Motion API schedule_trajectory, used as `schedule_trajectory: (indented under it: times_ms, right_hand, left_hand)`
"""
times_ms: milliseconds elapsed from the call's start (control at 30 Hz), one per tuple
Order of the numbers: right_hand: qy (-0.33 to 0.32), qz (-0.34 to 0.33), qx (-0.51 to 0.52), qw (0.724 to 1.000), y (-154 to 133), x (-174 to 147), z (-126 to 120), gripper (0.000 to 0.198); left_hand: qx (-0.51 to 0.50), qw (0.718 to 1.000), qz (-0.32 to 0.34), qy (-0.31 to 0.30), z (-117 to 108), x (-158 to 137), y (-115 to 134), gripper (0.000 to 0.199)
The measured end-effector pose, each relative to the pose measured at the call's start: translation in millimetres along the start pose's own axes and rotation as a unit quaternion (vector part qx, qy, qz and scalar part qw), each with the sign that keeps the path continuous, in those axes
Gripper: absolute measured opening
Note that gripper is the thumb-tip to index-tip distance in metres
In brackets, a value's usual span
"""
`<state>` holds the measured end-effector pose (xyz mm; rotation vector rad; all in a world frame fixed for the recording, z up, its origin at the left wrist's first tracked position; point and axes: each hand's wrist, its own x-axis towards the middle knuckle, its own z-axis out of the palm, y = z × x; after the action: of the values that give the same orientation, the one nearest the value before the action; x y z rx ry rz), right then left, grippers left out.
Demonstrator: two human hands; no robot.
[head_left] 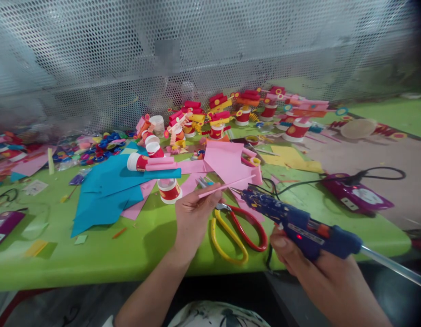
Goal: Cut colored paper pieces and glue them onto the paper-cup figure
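In the head view my left hand [193, 218] pinches a narrow pink paper strip [227, 185], which points up to the right. My right hand [319, 272] grips a dark blue glue gun [299, 225] with a red light on its side and a clear glue stick out of the back. The gun's nozzle is close to the strip; whether they touch I cannot tell. Below lie scissors [238, 231] with one yellow and one red handle. A red and white paper cup [169, 190] stands left of my left hand, with pink and blue paper rolls [162, 168] above it.
Blue paper sheets [104, 190], pink paper [224, 159] and yellow paper [292, 158] lie on the green table [128, 259]. Cup-and-paper crafts [217, 125] stand along the back by a perforated metal panel [128, 59]. A purple power strip [357, 193] with a black cable is at right.
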<state>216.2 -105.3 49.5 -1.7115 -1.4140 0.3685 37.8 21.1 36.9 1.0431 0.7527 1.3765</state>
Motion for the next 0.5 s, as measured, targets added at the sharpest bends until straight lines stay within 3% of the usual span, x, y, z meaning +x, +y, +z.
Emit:
schedule_trajectory:
  times_ms: [167,500]
  right_hand:
    - [0.018,0.052,0.014,0.998,-6.1,-5.4,8.2,0.049]
    - [0.013,0.068,0.03,0.997,-9.0,-4.8,9.4,0.048]
  left_hand:
    - [0.004,1.0,0.001,-0.001,0.2,-0.9,0.0,0.027]
    - [0.008,1.0,-0.007,-0.01,-1.3,-1.1,-1.8,0.025]
